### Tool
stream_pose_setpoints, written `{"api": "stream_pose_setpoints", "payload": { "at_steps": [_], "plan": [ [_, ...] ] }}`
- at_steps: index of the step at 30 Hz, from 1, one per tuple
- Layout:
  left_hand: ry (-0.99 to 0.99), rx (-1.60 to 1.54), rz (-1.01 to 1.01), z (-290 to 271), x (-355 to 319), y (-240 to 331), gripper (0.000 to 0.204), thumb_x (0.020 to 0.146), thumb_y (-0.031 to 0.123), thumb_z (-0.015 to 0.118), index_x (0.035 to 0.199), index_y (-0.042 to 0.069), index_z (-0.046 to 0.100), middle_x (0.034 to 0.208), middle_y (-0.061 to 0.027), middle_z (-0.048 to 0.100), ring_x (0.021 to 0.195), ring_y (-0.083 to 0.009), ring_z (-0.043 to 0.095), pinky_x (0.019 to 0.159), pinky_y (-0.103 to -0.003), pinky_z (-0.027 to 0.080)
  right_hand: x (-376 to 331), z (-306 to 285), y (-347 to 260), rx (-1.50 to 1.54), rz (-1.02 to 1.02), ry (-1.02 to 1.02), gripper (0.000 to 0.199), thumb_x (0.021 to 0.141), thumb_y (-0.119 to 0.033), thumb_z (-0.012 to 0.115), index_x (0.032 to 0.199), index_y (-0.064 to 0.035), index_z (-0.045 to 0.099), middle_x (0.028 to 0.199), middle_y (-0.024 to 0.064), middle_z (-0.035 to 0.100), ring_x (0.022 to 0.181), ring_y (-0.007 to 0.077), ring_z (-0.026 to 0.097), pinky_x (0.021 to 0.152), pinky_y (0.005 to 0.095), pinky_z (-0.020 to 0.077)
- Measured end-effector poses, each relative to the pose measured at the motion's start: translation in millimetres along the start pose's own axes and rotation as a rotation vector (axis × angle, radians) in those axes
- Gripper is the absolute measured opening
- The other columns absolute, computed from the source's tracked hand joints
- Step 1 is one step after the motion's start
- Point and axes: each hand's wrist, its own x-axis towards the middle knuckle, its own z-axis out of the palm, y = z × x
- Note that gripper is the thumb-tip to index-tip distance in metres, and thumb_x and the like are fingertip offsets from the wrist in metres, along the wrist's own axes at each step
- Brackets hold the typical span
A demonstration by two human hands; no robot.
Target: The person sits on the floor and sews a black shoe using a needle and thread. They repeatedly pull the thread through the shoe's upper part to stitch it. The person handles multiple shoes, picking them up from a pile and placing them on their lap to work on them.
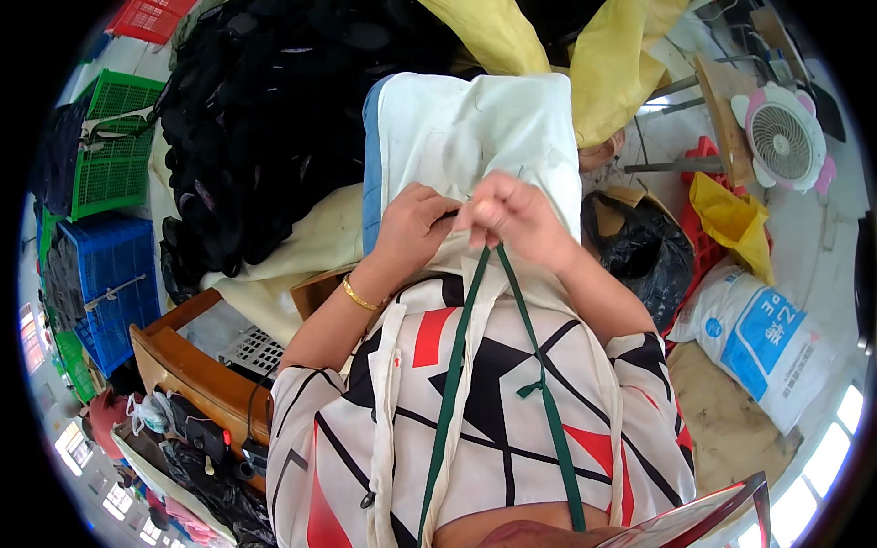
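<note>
While raised chest-high: left hand (416, 224) pinching white cloth bag (475, 137) | right hand (516, 219) fist-closed on green cord (457, 365)

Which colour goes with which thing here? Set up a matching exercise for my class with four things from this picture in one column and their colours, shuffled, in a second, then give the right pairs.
Things:
1. bracelet on the left wrist
2. cord running down from the hands
3. crate at upper left
4. small fan at upper right

Colours:
A. green, open mesh
B. pink and white
C. gold
D. dark green

Pairs: 1-C, 2-D, 3-A, 4-B
</note>
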Motion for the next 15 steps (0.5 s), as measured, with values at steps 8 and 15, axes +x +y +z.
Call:
{"api": "stream_pose_setpoints", "payload": {
  "at_steps": [8, 15],
  "plan": [
    [0.052, 0.081, 0.000, -4.4, 7.2, -31.8, 0.012, 0.078, 0.009, 0.074, 0.089, 0.005, 0.071, 0.076, -0.0106, 0.063, 0.074, -0.0307, 0.059, 0.066, -0.039, 0.048, 39.7, -97.1, -26.5, 0.898, -0.222, 0.579, 0.015, 0.099, -0.011, 0.052, 0.084, -0.0087, 0.049, 0.058, -0.0053, 0.027, 0.052, 0.0109, 0.030, 0.069, 0.0287, 0.0412],
    [-0.012, -0.278, -0.191, -1.5, 27.7, -40.0, 0.010, 0.083, 0.007, 0.072, 0.091, 0.002, 0.071, 0.082, -0.0106, 0.066, 0.077, -0.0232, 0.064, 0.069, -0.033, 0.050, 51.6, -81.7, 2.7, 0.221, -0.090, 0.661, 0.004, 0.100, -0.008, 0.056, 0.102, -0.0054, 0.056, 0.075, -0.0020, 0.048, 0.068, 0.0076, 0.049, 0.098, 0.0368, 0.0490]
  ]
}}
